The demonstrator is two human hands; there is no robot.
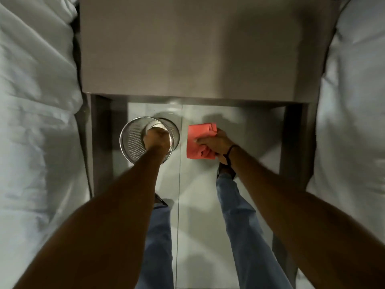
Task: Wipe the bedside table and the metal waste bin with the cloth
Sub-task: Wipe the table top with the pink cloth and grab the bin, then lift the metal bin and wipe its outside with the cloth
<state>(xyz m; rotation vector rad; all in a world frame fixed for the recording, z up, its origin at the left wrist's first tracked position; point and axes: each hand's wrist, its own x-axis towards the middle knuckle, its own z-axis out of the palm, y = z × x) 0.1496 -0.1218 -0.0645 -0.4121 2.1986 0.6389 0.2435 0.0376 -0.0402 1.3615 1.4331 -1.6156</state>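
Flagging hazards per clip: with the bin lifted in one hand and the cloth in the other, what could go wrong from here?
1. The left hand grips the mesh waste bin only at its rim; tilted, it may slip and drop onto the tiled floor.
2. The right hand holds the red cloth loosely bunched, so wiping may be patchy.

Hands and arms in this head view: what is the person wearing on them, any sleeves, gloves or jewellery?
No gloves and no sleeves show: both forearms are bare up to the frame edge. The left hand wears nothing visible. The right hand has a thin dark cord bracelet around the wrist, with a loose end hanging down. No rings or watch can be made out. Below, the legs are in blue jeans.
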